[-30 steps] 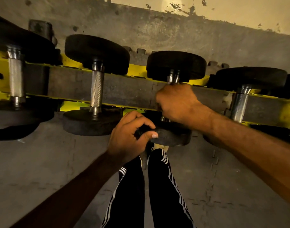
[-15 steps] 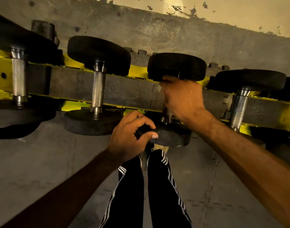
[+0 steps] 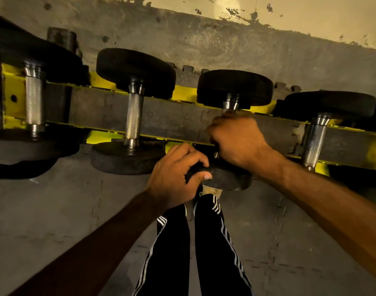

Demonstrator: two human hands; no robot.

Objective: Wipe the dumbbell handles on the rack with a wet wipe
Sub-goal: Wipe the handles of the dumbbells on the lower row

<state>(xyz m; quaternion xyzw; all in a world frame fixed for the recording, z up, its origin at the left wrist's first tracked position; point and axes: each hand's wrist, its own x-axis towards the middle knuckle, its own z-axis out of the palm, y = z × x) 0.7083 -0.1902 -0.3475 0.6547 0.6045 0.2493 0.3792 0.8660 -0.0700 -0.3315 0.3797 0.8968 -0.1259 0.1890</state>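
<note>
**Dumbbell handle (image 3: 231, 104), third from the left, in mid-wipe**

This dumbbell lies across the yellow rack (image 3: 185, 92). The right hand (image 3: 238, 139) wraps its handle low down, close to the front plate (image 3: 225, 178), with the fingers curled tight round the steel. Only a short stub of handle shows above the knuckles. The wet wipe is hidden inside that fist, so it cannot be confirmed. The left hand (image 3: 174, 178) steadies the front plate, pinching its rim between fingers (image 3: 193, 157) on top and thumb below.

The left neighbour handle (image 3: 134, 116) and the right neighbour handle (image 3: 314, 142) shine alike, so which are already wiped cannot be told. Probably the right one is still to do.

Half a second ago the right hand sat up against the far plate (image 3: 234, 86). It has since slid down toward the near end, while the left hand has kept its place.
</note>
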